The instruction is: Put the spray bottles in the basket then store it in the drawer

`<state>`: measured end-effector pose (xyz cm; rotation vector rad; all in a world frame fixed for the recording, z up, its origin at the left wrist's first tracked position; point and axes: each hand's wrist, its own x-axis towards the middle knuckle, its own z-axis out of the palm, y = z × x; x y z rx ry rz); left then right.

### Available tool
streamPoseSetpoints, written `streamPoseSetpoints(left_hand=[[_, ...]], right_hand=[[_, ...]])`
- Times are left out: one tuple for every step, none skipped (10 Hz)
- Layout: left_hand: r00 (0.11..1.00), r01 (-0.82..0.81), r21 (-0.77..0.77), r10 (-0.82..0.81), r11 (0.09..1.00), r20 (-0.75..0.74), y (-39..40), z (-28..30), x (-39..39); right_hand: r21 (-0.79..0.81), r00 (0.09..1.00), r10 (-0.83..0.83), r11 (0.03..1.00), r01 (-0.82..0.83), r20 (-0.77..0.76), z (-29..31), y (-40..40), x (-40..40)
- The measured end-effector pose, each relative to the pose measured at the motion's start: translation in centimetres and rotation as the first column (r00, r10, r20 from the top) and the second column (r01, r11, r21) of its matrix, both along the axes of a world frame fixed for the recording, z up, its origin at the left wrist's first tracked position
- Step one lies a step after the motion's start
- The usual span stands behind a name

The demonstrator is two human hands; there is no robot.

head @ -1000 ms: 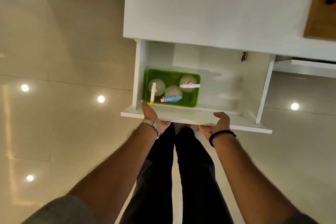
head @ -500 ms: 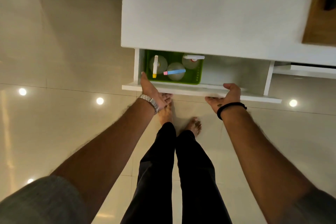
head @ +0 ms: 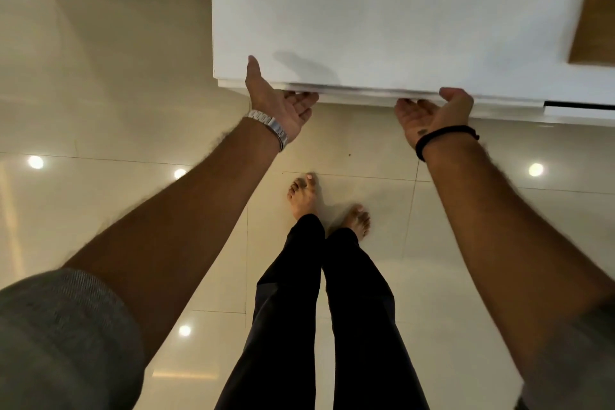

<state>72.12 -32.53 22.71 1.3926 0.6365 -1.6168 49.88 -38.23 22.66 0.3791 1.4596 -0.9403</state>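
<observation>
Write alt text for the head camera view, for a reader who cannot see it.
Seen from above, a person's left hand and right hand press, palms open, against the front edge of a white drawer pushed in under a white cabinet top. Bare feet and black trousers stand below on glossy cream floor tiles; no basket or bottles are visible.

both hands press on the front edge of the white wooden drawer [head: 366,95] under the white bench [head: 382,10]: left hand [head: 279,103] near its left corner, right hand [head: 432,111] further right.
</observation>
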Motion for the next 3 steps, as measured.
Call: streamPoseSetpoints(left_hand=[[0.999, 0.049, -0.037, -0.048, 0.998, 0.02, -0.7, 0.3, 0.7], [0.994, 0.109, -0.054, -0.107, 0.993, 0.038, -0.4, 0.8, 0.9], [0.941, 0.304, -0.03, -0.295, 0.952, 0.165, 0.4, 1.9, 0.8]], right_hand=[[-0.037, 0.999, 0.04, 0.999, -0.04, -0.004, 0.3, -0.9, 0.1], [-0.024, 0.991, 0.122, 0.992, -0.123, -0.051, 0.4, -0.8, -0.1], [0.037, 0.9, 0.399, 0.916, -0.399, -0.177, 0.9, 0.4, 0.3]])
